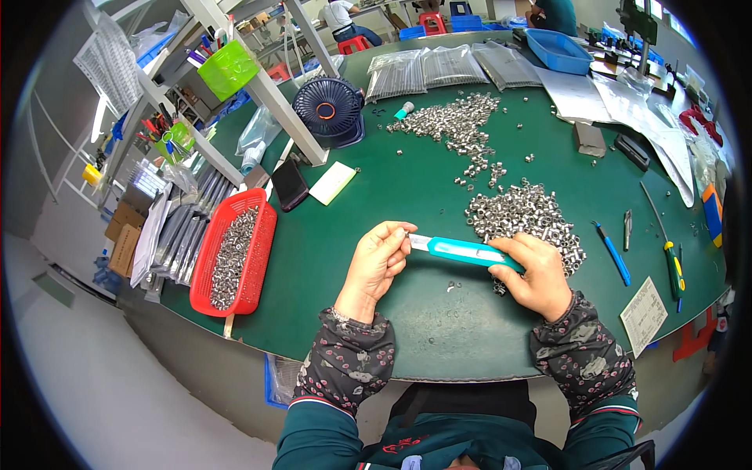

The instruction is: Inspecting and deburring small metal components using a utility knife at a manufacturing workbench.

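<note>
My right hand (536, 274) is wrapped round the turquoise handle of a utility knife (462, 251), held level above the green table. The knife's metal blade points left, and its tip meets the pinched fingertips of my left hand (377, 262). Between that thumb and forefinger sits a small dark metal ring (408, 234), mostly hidden by the fingers. Just beyond my right hand lies a heap of small shiny metal rings (521, 211). A few tiny bits (454, 287) lie on the table below the knife.
To the left stands a red basket (267, 258) of metal rings, near a phone (290, 185), a notepad (333, 183) and a fan (327, 110). More rings (450, 125) spread farther back. At right lie a blue pen-like tool (612, 254), a screwdriver (672, 266) and a paper slip (644, 316).
</note>
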Demonstrator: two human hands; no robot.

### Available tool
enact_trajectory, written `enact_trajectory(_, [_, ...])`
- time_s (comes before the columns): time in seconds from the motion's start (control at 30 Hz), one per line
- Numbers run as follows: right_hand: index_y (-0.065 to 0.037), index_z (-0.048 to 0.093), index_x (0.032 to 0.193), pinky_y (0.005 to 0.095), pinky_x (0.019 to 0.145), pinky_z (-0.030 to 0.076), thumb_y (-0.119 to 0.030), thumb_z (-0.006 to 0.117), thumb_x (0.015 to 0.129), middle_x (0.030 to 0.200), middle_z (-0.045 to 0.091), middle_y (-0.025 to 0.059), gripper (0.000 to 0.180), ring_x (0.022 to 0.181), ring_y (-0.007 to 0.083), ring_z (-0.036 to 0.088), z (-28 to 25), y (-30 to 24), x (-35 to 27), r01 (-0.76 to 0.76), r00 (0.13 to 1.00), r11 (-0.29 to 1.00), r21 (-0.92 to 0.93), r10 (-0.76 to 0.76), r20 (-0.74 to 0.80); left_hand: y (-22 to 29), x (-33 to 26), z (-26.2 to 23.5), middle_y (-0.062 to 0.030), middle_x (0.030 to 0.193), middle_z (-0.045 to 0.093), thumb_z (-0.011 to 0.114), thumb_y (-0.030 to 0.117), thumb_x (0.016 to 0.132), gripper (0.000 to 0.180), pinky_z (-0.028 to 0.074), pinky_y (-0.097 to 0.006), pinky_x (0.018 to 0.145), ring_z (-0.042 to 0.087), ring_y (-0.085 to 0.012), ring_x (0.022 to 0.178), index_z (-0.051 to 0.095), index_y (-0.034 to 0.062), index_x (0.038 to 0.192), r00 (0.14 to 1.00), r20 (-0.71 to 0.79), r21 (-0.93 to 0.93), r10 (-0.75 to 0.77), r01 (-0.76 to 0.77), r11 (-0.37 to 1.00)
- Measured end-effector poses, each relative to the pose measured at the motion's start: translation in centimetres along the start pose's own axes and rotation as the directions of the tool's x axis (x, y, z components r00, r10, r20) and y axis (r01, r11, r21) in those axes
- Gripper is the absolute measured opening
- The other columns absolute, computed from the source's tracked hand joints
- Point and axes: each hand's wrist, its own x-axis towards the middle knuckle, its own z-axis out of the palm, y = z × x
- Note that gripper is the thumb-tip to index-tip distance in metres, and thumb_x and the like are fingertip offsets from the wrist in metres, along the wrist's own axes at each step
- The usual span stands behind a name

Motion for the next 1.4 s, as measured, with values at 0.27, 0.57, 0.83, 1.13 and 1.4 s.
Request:
enact_trajectory(0.27, [-0.003,0.06,0.092,0.0347,0.053,0.043,-0.018,0.065,0.07,0.069,0.054,0.0094,0.027,0.059,0.0263,0.055,0.1,0.0,0.0,-0.081,0.997,0.992,0.099,0.08,0.013,-0.3,0.1,0.4,0.001,0.059,0.047,0.048,0.017,0.09,0.019,0.023,-0.013,0.035,0.03,-0.0002,0.042,0.054,-0.0001,0.086,0.999,-0.029,0.079,0.044,-0.041,0.996])
enact_trajectory(0.57, [-0.007,0.06,0.093,0.0346,0.051,0.042,-0.019,0.065,0.071,0.068,0.051,0.0076,0.026,0.058,0.0252,0.053,0.1,-0.6,-0.1,-0.086,0.996,0.996,-0.021,0.085,-0.015,-0.5,0.1,0.3,0.0017,0.057,0.044,0.048,0.02,0.09,0.019,0.022,-0.013,0.035,0.028,-0.0003,0.041,0.054,0.0024,0.084,0.998,-0.05,0.124,0.046,-0.04,0.992])
enact_trajectory(0.83, [-0.007,0.059,0.093,0.0349,0.049,0.04,-0.018,0.065,0.069,0.067,0.05,0.0067,0.027,0.058,0.0241,0.051,0.2,-0.6,-0.1,-0.033,0.998,0.996,-0.079,0.028,-0.052,-0.4,0.1,0.4,0.0018,0.056,0.041,0.048,0.02,0.09,0.019,0.021,-0.014,0.035,0.027,-0.0009,0.041,0.053,0.0035,0.082,0.996,-0.084,0.149,0.026,-0.013,0.989])
enact_trajectory(1.13, [-0.007,0.059,0.093,0.0346,0.049,0.041,-0.017,0.066,0.068,0.068,0.05,0.007,0.028,0.059,0.0241,0.052,0.0,-0.6,0.0,-0.016,0.999,0.997,-0.077,0.013,-0.047,-0.3,0.1,0.2,0.0022,0.054,0.039,0.048,0.022,0.09,0.021,0.021,-0.015,0.034,0.025,-0.0016,0.04,0.053,0.0045,0.08,0.998,-0.064,0.17,0.001,0.01,0.985])
enact_trajectory(1.4, [-0.008,0.059,0.093,0.0344,0.05,0.041,-0.017,0.066,0.068,0.068,0.049,0.0071,0.028,0.059,0.0241,0.052,-0.1,-0.6,0.0,-0.002,0.999,0.998,-0.069,-0.001,-0.04,-0.2,0.3,-0.2,0.0029,0.055,0.042,0.05,0.025,0.089,0.022,0.019,-0.016,0.033,0.026,-0.0014,0.039,0.052,0.0065,0.076,0.997,-0.055,0.111,-0.05,0.056,0.992])
